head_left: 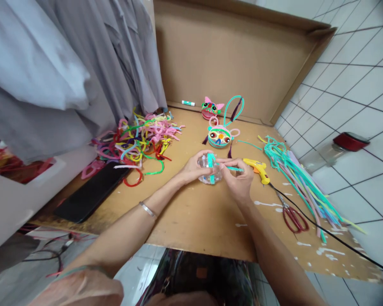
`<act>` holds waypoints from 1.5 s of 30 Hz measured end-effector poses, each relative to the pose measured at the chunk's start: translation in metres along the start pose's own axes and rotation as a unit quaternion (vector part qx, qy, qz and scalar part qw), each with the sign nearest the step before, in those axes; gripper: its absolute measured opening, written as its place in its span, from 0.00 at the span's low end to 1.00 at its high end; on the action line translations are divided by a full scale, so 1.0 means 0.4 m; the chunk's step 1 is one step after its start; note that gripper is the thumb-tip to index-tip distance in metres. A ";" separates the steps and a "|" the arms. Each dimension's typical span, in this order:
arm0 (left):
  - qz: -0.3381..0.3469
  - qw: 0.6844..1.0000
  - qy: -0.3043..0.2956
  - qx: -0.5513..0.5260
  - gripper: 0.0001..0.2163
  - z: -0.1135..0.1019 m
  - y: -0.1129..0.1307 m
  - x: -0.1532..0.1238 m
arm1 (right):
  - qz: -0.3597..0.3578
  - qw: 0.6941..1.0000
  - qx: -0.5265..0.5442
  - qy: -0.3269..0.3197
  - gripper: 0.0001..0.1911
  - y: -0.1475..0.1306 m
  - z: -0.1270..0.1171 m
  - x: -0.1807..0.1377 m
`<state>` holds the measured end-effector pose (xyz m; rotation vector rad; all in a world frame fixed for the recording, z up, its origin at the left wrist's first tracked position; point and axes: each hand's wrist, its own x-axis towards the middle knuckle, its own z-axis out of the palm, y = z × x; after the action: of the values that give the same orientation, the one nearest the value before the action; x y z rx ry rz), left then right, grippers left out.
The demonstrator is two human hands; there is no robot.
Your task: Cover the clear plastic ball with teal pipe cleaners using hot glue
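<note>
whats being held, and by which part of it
Left grip: clear round piece, by its left side. Right grip: turquoise strip, partway along its length.

On brown desk (pixel 191 229): multicoloured fuzzy-stem tangle (pixel 140 138) at left, flat black slab (pixel 92 193) before it; clear round plastic ball (pixel 212 178) central; pink-eared round ornament (pixel 219 137) behind ball; yellow plastic glue gun (pixel 259 167) to right; red-handled metal scissors (pixel 286 206) before gun, left of long pastel fuzzy-stem bundle (pixel 301 185).
</note>
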<state>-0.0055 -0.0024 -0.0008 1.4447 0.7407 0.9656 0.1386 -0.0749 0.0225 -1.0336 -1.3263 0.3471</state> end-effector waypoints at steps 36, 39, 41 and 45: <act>0.000 0.999 -0.024 0.025 0.35 -0.010 -0.004 0.000 | -0.040 0.998 0.034 -0.040 0.06 0.014 0.004 -0.009; 0.009 0.999 -0.027 0.029 0.35 -0.014 -0.010 0.004 | -0.043 0.998 0.030 -0.044 0.07 0.012 0.004 -0.009; 0.013 0.999 -0.029 0.030 0.36 -0.016 -0.013 0.006 | -0.045 0.998 0.027 -0.047 0.06 0.010 0.003 -0.009; 0.012 0.999 -0.038 0.026 0.37 -0.019 -0.018 0.009 | -0.054 0.997 0.028 -0.050 0.07 0.008 0.002 -0.008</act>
<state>-0.0100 0.0051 -0.0075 1.5305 0.6989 0.9092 0.1379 -0.0752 0.0178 -0.9036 -1.4482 0.3565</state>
